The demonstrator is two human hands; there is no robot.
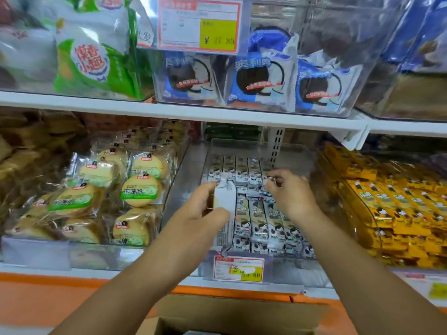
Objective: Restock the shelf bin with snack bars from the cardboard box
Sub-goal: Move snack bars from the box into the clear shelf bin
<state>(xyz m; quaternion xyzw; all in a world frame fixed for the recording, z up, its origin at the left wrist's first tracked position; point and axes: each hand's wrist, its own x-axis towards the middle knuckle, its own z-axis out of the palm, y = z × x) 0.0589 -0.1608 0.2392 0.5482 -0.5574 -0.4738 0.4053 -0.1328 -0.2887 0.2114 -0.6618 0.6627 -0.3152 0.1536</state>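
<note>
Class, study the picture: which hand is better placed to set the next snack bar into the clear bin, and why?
Left. The left hand grips a snack bar over the left side of the bin. The right hand is occupied, with its fingertips on the rear bars lying in the bin.

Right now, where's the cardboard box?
Head view, bottom centre: the cardboard box sits open at the frame's lower edge, just below the orange shelf edge, directly under the clear shelf bin and its price tag.
</note>
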